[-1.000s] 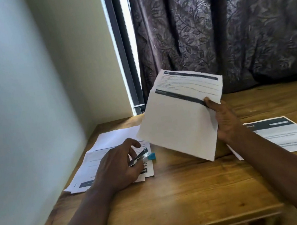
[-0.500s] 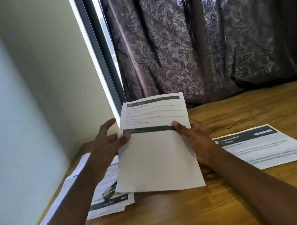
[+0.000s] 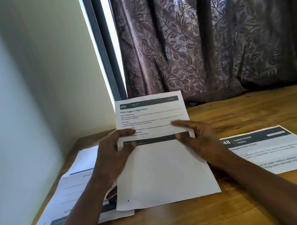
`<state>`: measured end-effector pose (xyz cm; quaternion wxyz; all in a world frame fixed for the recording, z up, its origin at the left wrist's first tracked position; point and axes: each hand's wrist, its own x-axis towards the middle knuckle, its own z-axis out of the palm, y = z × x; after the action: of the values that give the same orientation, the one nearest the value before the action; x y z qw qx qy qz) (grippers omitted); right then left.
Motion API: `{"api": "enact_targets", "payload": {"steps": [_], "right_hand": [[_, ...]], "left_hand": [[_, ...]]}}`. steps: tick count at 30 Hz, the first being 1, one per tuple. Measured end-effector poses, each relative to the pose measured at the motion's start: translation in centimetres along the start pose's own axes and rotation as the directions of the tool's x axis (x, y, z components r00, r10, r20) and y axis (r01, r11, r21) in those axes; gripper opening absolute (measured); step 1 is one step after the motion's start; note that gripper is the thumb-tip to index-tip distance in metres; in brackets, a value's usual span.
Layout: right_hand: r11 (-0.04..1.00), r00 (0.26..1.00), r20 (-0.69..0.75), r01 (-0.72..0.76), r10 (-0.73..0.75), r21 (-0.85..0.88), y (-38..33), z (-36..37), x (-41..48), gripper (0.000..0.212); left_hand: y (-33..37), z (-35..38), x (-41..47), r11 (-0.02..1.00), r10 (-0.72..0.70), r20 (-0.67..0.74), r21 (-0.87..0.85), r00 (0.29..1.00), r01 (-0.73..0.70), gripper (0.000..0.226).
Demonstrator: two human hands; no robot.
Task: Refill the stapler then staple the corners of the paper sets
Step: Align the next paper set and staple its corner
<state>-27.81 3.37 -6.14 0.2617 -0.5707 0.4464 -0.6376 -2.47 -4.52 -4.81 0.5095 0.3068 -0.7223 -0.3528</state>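
I hold a paper set (image 3: 161,171) upright over the wooden table (image 3: 178,220); two sheets are offset, the rear one printed with a dark header. My left hand (image 3: 113,155) pinches its left edge and my right hand (image 3: 199,139) pinches its right edge, thumbs on the front. The stapler (image 3: 112,194) lies on the paper pile (image 3: 74,204) at the left, mostly hidden behind my left wrist and the held sheets.
Another printed paper set (image 3: 275,150) lies flat on the table at the right. A pale wall closes the left side. A dark patterned curtain (image 3: 209,37) and a window frame (image 3: 106,61) stand behind the table.
My left hand let go of the stapler, left it on the pile and took the left edge of the paper set. The sheets turned square to me, held with both hands.
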Motion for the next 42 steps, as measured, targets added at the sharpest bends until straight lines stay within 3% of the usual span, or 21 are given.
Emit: {"api": "enact_targets", "payload": {"steps": [3, 9, 15, 20, 22, 24, 27, 30, 33, 35, 38, 42], "right_hand": [[0.999, 0.999, -0.008, -0.041, 0.041, 0.033, 0.4, -0.2, 0.1, 0.029], [0.967, 0.99, -0.032, -0.128, 0.138, 0.221, 0.3, -1.1, 0.6, 0.033], [0.946, 0.98, -0.067, -0.16, 0.186, 0.283, -0.1, -1.6, 0.4, 0.027], [0.983, 0.994, -0.068, -0.075, 0.087, 0.169, -0.7, -1.8, 0.5, 0.031], [0.995, 0.998, -0.035, -0.044, 0.047, 0.087, -0.8, -2.0, 0.3, 0.033], [0.995, 0.999, -0.049, -0.015, 0.011, -0.098, -0.7, -1.9, 0.1, 0.034], [0.943, 0.987, -0.129, 0.044, -0.091, -0.331, -0.8, -1.6, -0.2, 0.027], [0.873, 0.951, -0.169, 0.155, -0.258, -0.463, -1.2, -1.6, 0.0, 0.019], [0.841, 0.915, -0.238, 0.166, -0.327, -0.515, -1.1, -1.4, 0.1, 0.015], [0.808, 0.875, -0.309, 0.142, -0.372, -0.571, -1.2, -1.3, 0.1, 0.017], [0.722, 0.805, -0.361, 0.116, -0.471, -0.683, -1.8, -1.5, -0.3, 0.023], [0.865, 0.847, -0.365, 0.196, -0.387, -0.462, -2.4, -1.2, -0.3, 0.025]], "left_hand": [[0.2, -0.3, 0.1, 0.999, -0.018, 0.014, -0.029, 1.0, 0.019, 0.03], [0.6, -0.8, 0.6, 0.959, -0.104, 0.018, -0.265, 0.994, 0.105, 0.025], [0.4, -0.6, 0.4, 0.987, -0.042, 0.022, -0.157, 0.999, 0.045, 0.031], [0.5, -0.4, 0.5, 0.998, -0.012, -0.035, -0.06, 0.999, 0.01, 0.027], [0.5, -0.5, 0.5, 0.993, 0.054, -0.089, 0.112, 0.995, -0.044, 0.021], [0.4, -0.7, 0.5, 0.942, 0.159, -0.12, 0.315, 0.98, -0.115, 0.022], [0.8, -0.8, 0.4, 0.87, 0.284, -0.13, 0.452, 0.95, -0.198, 0.023], [1.3, -0.8, 0.2, 0.807, 0.382, -0.149, 0.534, 0.912, -0.251, 0.013], [2.3, -0.7, 0.0, 0.716, 0.486, -0.164, 0.638, 0.858, -0.284, 0.011], [2.9, -0.4, -0.2, 0.68, 0.558, -0.142, 0.643, 0.817, -0.353, 0.01], [3.4, 0.9, -0.6, 0.775, 0.527, -0.167, 0.497, 0.833, -0.39, 0.007], [3.5, 2.1, -1.0, 0.819, 0.518, -0.211, 0.402, 0.829, -0.409, 0.009]]}}
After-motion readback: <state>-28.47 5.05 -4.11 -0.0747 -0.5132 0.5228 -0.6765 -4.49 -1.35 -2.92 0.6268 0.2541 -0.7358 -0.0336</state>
